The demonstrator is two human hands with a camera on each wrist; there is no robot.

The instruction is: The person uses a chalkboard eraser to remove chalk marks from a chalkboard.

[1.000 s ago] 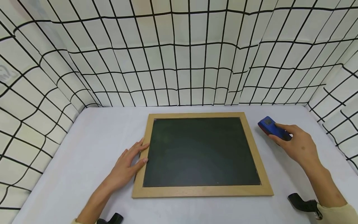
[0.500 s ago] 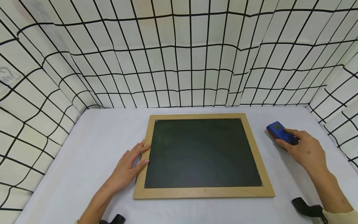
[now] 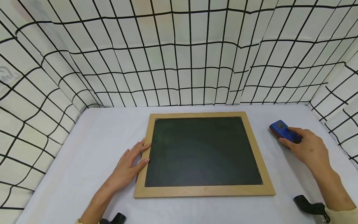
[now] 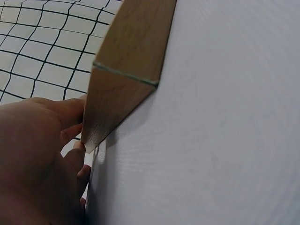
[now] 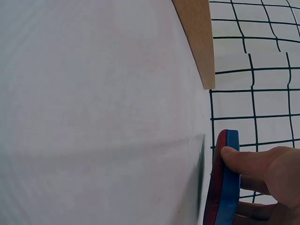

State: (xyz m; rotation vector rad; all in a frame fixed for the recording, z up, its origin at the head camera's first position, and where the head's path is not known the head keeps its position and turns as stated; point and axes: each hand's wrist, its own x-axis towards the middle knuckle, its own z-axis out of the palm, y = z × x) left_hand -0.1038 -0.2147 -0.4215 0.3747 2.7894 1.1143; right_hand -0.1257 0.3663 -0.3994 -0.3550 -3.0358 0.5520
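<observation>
A small blackboard point(image 3: 204, 152) in a pale wooden frame point(image 3: 205, 190) lies flat on the white-covered table, its dark surface bare. My left hand point(image 3: 124, 171) rests on the frame's left side, fingers and thumb fairly straight with their tips on the wood. In the left wrist view, the fingers reach along the frame's outer corner point(image 4: 122, 70). To the right of the board, my right hand point(image 3: 310, 149) pinches a blue blackboard eraser point(image 3: 283, 128) between thumb and fingers. The right wrist view shows the eraser's red layer point(image 5: 215, 187) facing the table, seemingly just above the cloth.
Black-lined white grid walls point(image 3: 190, 62) enclose the table's back and both sides. White cloth point(image 3: 100, 130) covers the tabletop around the board. Black wrist mounts point(image 3: 307, 205) sit near the cuffs of both sleeves.
My right hand has moved to the right with the eraser, farther from the board, slowing in the last half second. My left hand stays on the frame. The board lies still.
</observation>
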